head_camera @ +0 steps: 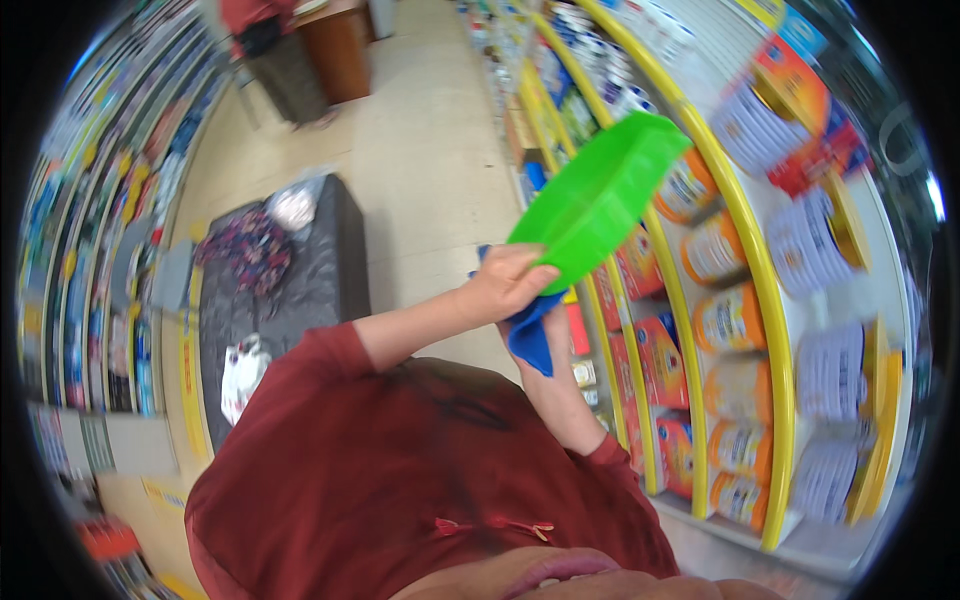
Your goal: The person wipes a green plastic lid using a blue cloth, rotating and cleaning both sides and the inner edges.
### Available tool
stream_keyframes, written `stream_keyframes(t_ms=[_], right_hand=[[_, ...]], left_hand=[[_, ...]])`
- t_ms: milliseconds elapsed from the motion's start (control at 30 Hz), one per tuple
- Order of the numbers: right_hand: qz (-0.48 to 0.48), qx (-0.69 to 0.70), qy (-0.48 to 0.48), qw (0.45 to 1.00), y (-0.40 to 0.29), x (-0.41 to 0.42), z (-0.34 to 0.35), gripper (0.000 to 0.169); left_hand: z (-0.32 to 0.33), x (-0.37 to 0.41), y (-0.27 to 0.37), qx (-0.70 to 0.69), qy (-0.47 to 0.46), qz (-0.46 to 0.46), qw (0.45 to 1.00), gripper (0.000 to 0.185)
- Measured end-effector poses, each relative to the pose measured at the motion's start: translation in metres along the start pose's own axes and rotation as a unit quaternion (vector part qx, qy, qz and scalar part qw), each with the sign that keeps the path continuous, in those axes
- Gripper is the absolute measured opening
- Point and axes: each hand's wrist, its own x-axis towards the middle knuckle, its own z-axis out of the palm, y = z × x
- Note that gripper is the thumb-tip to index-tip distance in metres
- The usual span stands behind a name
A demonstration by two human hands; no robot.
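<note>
My left hand (514,281) grips the near end of a bright green plastic basin (592,202), thumb over its rim. The basin is tilted and held out in front of the shelves on the right. A blue cloth (534,337) hangs below the basin's near end, and a corner of it shows beside my left wrist. My right hand (555,322) is just under the basin, against the cloth. Its fingers are mostly hidden by the cloth and basin, so its grip cannot be made out.
Yellow-edged shelves on the right hold orange-lidded tubs (727,319), red boxes (660,360) and large white tins (832,371). A dark padded bench (349,247) on the left bears a patterned cloth (251,247) and plastic bags. Beyond stand a person (281,60) and a wooden desk (337,52).
</note>
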Motion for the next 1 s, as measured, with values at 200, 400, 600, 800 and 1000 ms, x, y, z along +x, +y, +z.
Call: stream_keyframes(t_ms=[200,400,600,800,1000], right_hand=[[0.046,0.037,-0.054,0.997,-0.016,0.000,-0.002,0.032],[-0.117,-0.177,0.064,0.975,-0.003,-0.012,0.043,0.031],[-0.452,-0.477,-0.079,0.749,0.034,0.026,0.020,0.036],[-0.601,-0.584,-0.121,0.532,0.026,0.067,0.066,0.031],[-0.624,-0.574,-0.159,0.506,0.047,0.100,0.122,0.029]], left_hand=[[-0.012,0.000,-0.009,0.019,-0.002,-0.104,0.994,0.024],[-0.028,0.009,0.003,-0.070,0.102,-0.143,0.982,0.030],[-0.059,0.019,0.009,-0.130,0.166,-0.206,0.956,0.033],[-0.093,0.024,-0.020,-0.225,0.192,-0.208,0.932,0.036],[-0.156,0.026,-0.020,-0.319,0.213,-0.237,0.893,0.037]])
